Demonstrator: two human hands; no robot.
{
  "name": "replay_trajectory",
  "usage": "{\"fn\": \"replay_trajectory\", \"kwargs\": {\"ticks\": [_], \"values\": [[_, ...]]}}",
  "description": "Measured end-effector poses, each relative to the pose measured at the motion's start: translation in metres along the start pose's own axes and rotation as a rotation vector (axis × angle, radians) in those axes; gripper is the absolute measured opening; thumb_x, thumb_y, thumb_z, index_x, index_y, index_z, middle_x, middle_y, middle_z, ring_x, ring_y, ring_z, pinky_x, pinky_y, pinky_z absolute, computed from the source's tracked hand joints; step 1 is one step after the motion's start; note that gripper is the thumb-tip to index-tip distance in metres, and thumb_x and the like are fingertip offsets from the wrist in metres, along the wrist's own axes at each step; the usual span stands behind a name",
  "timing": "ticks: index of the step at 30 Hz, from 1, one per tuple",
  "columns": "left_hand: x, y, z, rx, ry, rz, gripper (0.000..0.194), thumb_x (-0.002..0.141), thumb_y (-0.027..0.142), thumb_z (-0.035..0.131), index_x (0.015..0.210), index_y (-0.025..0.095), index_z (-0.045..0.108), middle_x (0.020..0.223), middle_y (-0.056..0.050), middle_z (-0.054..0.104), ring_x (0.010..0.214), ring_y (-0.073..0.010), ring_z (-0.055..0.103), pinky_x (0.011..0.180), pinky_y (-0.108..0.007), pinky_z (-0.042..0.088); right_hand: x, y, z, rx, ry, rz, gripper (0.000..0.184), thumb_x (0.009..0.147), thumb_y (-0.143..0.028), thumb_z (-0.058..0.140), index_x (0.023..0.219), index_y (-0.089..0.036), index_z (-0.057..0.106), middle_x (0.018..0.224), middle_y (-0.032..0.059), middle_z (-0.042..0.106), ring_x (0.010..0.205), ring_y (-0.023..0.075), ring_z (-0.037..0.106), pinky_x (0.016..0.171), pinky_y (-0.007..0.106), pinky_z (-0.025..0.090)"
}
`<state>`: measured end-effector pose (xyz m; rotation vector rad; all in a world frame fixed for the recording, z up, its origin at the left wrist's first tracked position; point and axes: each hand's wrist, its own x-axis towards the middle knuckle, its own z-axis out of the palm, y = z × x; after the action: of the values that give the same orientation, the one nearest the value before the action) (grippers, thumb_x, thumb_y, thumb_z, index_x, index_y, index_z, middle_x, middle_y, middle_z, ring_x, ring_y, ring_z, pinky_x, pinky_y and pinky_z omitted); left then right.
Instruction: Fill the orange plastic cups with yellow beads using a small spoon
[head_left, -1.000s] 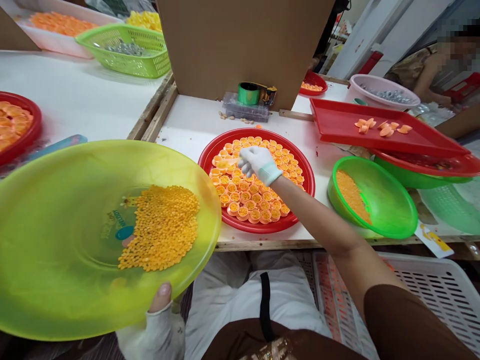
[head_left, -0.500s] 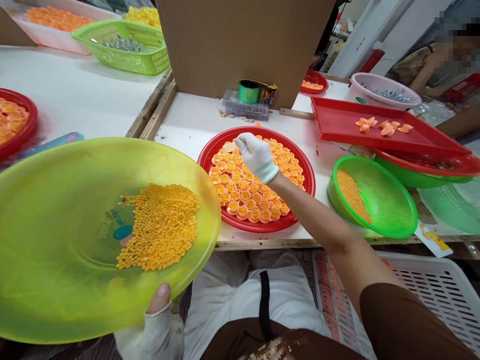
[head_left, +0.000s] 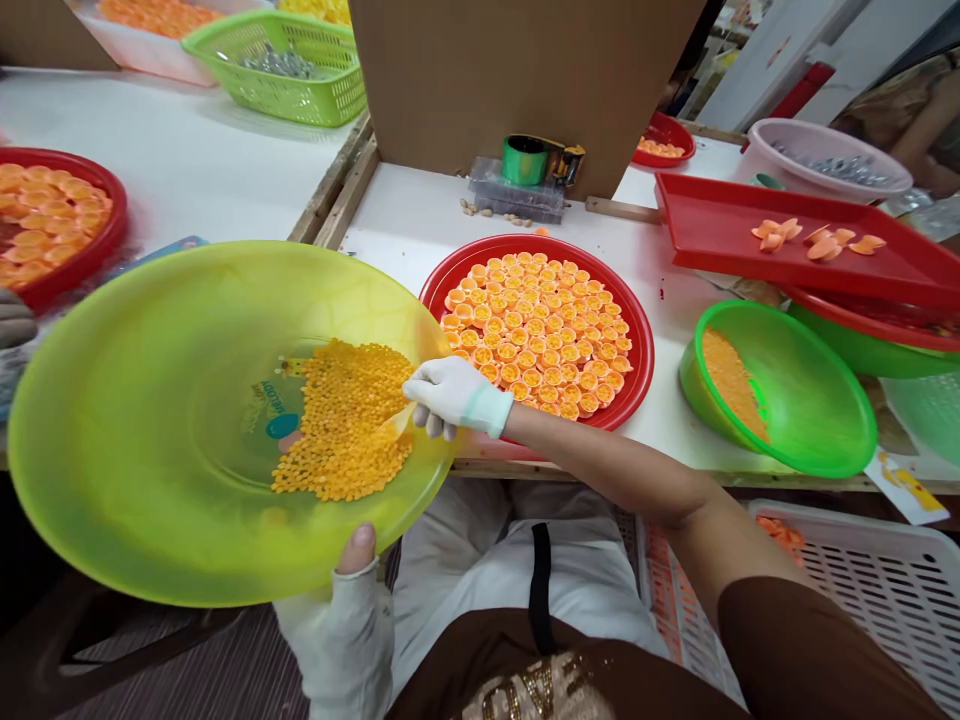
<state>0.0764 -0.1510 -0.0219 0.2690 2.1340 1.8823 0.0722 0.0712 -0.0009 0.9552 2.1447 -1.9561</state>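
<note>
My left hand (head_left: 341, 610), in a white glove with the thumb tip bare, grips the near rim of a big translucent yellow-green basin (head_left: 165, 440). Small yellow-orange pellets (head_left: 341, 430) lie heaped in the basin's right part. Over the basin's right side, my gloved right hand (head_left: 450, 392) is closed on a small pale spoon (head_left: 401, 422), whose tip is in the pellets. Just behind that hand a round red tray (head_left: 641, 350) holds many orange cups (head_left: 536, 330) with yellow pellets inside.
A green bowl (head_left: 817, 400) of pellets stands at right, near a red rectangular tray (head_left: 712, 225) with a few orange pieces. Behind are a cardboard panel (head_left: 510, 70) and a green tape roll (head_left: 523, 160). At far left, another person's gloved hand (head_left: 13, 325) is beside a red tray (head_left: 112, 215).
My right hand has moved from above the orange cups left and down into the basin, putting the spoon into the pellets. My left hand still holds the basin. Another person's gloved hand has appeared at left.
</note>
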Motion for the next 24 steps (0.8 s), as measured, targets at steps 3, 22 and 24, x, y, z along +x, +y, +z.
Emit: {"fn": "replay_trajectory", "kwargs": {"ticks": [3,22,24], "values": [[-0.001,0.008,0.003,-0.098,0.044,0.013,0.082,0.091,0.048,0.080,0.163,0.028,0.047,0.174,-0.004,0.043,0.163,-0.0332,0.036,0.138,-0.045,0.031,-0.007,0.000,-0.022,0.201,0.044,0.020,0.022,0.106,-0.019,0.054,0.084,-0.019,0.056,0.068,-0.0029,0.069,0.047,0.0079,0.060,0.038,0.020,0.047],[0.009,-0.026,-0.013,0.014,0.052,0.012,0.096,0.084,0.058,0.083,0.167,0.030,0.042,0.172,-0.007,0.046,0.159,-0.0377,0.042,0.137,-0.056,0.031,0.038,0.002,-0.122,-0.637,0.716,-0.385,0.031,0.106,-0.021,0.058,0.082,-0.025,0.038,0.073,-0.0022,0.050,0.072,0.0146,0.052,0.075,0.030,0.043],[0.008,-0.023,-0.011,0.015,0.071,0.017,0.090,0.085,0.057,0.083,0.163,0.032,0.046,0.169,-0.005,0.050,0.159,-0.0362,0.043,0.138,-0.055,0.031,0.024,-0.002,-0.121,-0.606,0.741,-0.476,0.025,0.108,-0.024,0.053,0.085,-0.024,0.043,0.077,-0.0012,0.054,0.073,0.0141,0.052,0.076,0.030,0.043]]}}
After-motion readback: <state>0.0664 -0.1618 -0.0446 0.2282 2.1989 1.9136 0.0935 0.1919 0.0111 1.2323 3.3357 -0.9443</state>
